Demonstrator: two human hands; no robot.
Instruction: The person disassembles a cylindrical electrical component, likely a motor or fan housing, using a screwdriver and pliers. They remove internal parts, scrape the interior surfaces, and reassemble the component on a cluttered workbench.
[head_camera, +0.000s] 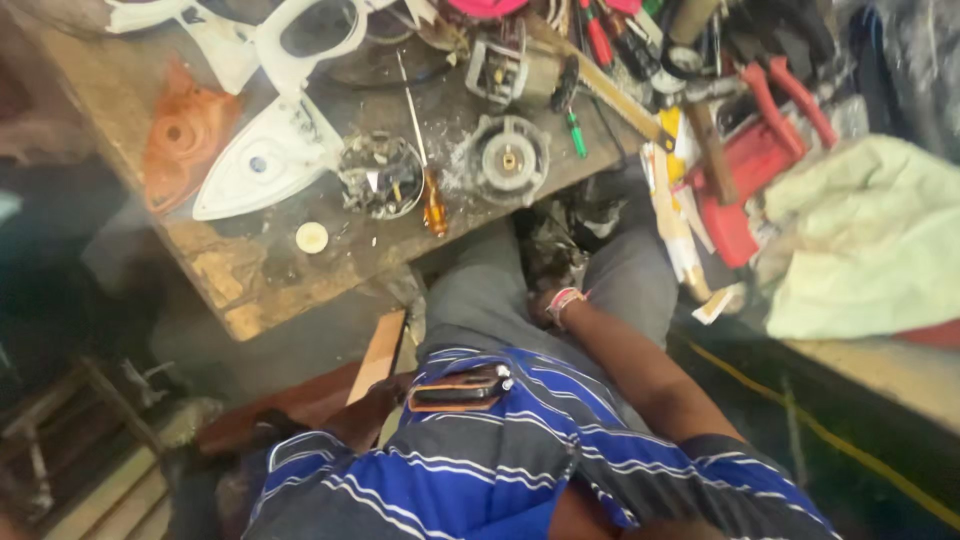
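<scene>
I am looking down at my own lap, with grey trousers (480, 290) and a blue striped shirt (500, 460). My right arm stretches forward between my knees, a pink and white band on the wrist. My right hand (547, 290) dips into a dark heap of parts (560, 235) beneath the edge of the wooden workbench (250, 290); its fingers are hidden there. My left hand is out of the picture. A phone in a brown case (458, 388) sticks out of my shirt pocket.
On the bench lie a white iron soleplate (262, 162), an orange iron part (185, 130), a dish of small scraps (380, 176), an amber-handled screwdriver (434, 205), a round motor part (510, 158) and red tools (755, 160). A pale green cloth (870, 240) lies right.
</scene>
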